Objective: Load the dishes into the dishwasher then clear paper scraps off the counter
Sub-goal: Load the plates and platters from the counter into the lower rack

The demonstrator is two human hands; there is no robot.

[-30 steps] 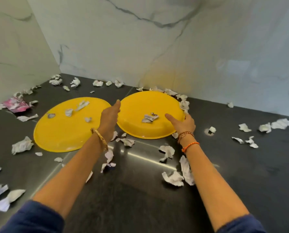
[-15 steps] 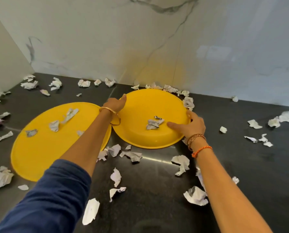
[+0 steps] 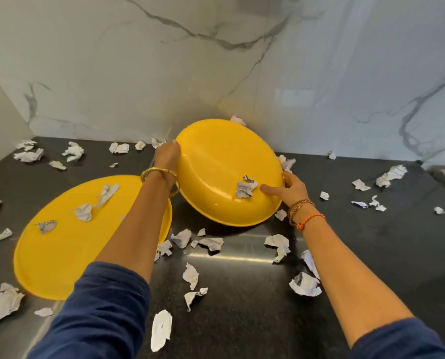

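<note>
Lifted and tilted, yellow bowl [image 3: 224,167] in both hands' [image 3: 167,154] [image 3: 288,186] grip; paper scraps [image 3: 244,189] inside, plate [image 3: 68,237] beside.

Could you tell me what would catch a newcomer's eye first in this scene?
Two bright yellow dishes on a dark counter: the yellow bowl is tilted up near the marble wall, held at its rim by the left hand and right hand, while the yellow plate lies flat at left. Crumpled paper scraps litter the counter and both dishes.

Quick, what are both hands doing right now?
Left hand: grips the tilted yellow plate's far-left rim.
Right hand: grips its right rim.
</note>
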